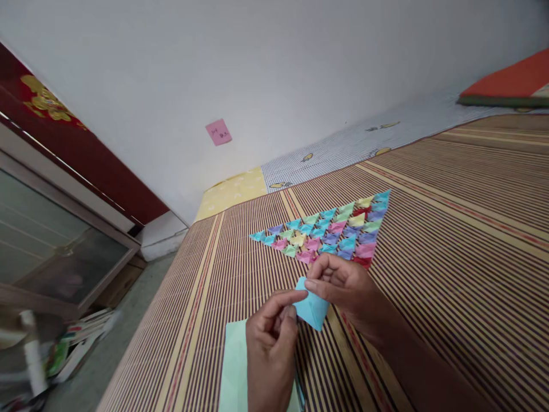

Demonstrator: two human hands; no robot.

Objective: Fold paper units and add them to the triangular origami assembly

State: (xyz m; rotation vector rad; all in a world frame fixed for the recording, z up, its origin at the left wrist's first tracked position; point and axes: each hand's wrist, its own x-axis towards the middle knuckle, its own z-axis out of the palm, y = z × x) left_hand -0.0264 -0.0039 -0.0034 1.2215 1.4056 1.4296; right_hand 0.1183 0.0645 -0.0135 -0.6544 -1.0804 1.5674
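Note:
A small piece of folded light-blue paper (316,312) is held between my two hands above the striped mat. My right hand (343,283) pinches its upper edge between thumb and fingers. On the paper's left edge, my left hand (272,337) has its index finger laid over it, with the thumb curled close below. Under my left hand lies a sheet of pale green paper (234,355), partly hidden by that hand. Just beyond my right hand, many small folded paper pieces (330,226) in several colours are arranged in a triangle.
The striped mat (450,229) covers a raised surface against a white wall with a pink note (218,132). A folded orange cloth (510,80) lies at the far right. Left, past the mat's edge, are a glass-paned door (55,240) and papers (77,340) on the floor.

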